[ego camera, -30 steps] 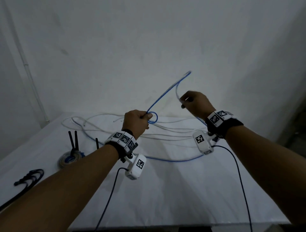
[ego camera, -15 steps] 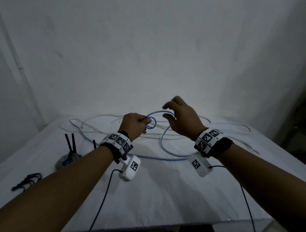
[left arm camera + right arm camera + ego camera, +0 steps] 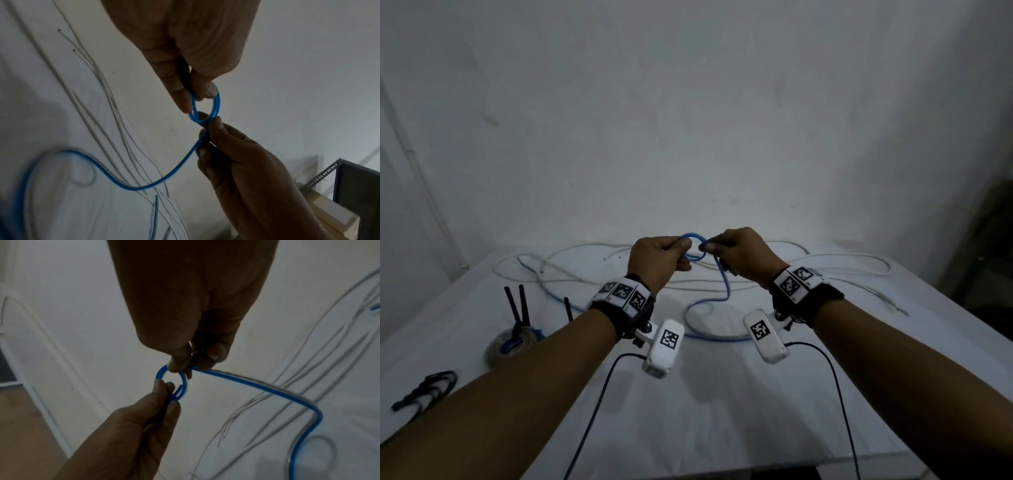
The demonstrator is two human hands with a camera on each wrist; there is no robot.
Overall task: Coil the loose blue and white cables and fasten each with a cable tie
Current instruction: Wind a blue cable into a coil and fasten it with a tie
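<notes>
Above the table I hold a small coil of the blue cable (image 3: 692, 240) between both hands. My left hand (image 3: 682, 247) pinches its left side between thumb and fingers; the left wrist view shows this pinch on the double blue loop (image 3: 213, 104). My right hand (image 3: 708, 247) pinches the cable where it leaves the loop (image 3: 174, 382). The blue tail (image 3: 726, 291) hangs down and curves over the table. Loose white cables (image 3: 585, 281) sprawl across the back of the table.
At the left of the white table (image 3: 722, 411) lies a finished coil (image 3: 500, 347) with black cable ties (image 3: 517, 305) standing up beside it. A black bundle (image 3: 424, 389) lies near the left edge. A wall stands close behind. Dark shelving (image 3: 357, 178) is at the right.
My right hand came down from a raised position with a length of blue cable, met the left hand and now pinches the cable at the loop. The left hand kept hold of the loop.
</notes>
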